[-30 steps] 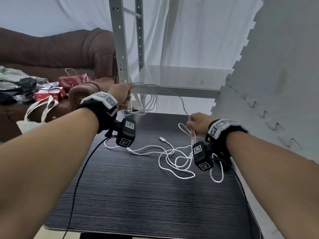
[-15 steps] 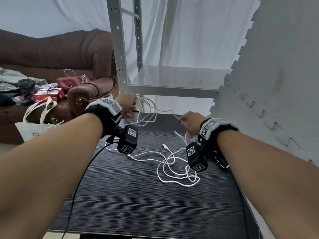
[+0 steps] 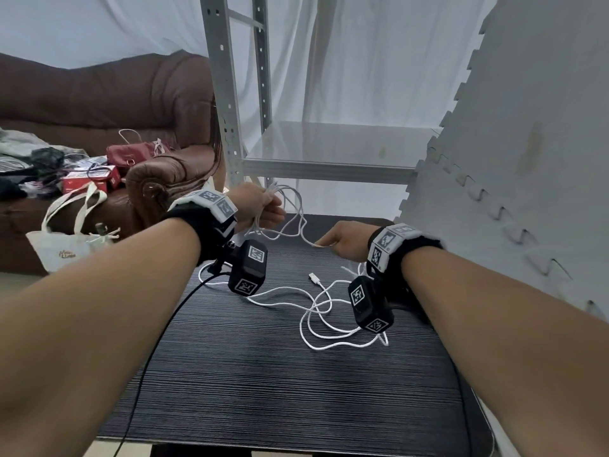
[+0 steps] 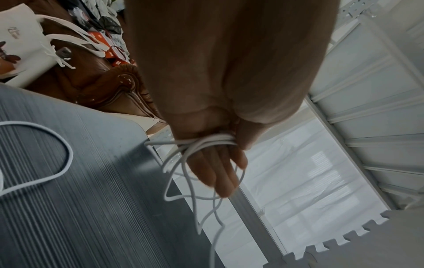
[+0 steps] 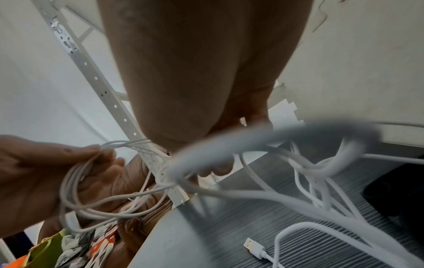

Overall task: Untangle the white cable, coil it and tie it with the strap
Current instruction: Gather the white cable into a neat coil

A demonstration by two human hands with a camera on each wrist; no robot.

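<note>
Your left hand (image 3: 260, 209) is raised above the far left corner of the desk (image 3: 263, 374), gripping a bundle of loops of the cable (image 3: 316, 311). In the left wrist view the strands cross your palm under the thumb, and your fingers (image 4: 220, 170) lie fairly straight beyond them, with loops hanging off their tips. The right wrist view shows the same hand (image 5: 30, 174) with the thumb pressing several loops against the fingers.

Your right hand (image 3: 346, 240) is lower, above the far edge of the desk toward the right, and pinches one strand at its fingertips. That strand rises in an arc to the bundle in your left hand. In the right wrist view the cable (image 5: 263, 143) passes close to the lens and is blurred, so the right hand's grip is hard to read there.

The rest of the cable lies loose on the desk in tangled loops near its right edge, partly under your right wrist. Its plug (image 3: 314, 278) rests flat on the desk, apart from both hands, just nearer you than the right hand; it also shows in the right wrist view (image 5: 254, 246).

A thin black cord (image 3: 158, 341) runs from the left wrist camera across the desk and off its near edge.
</note>
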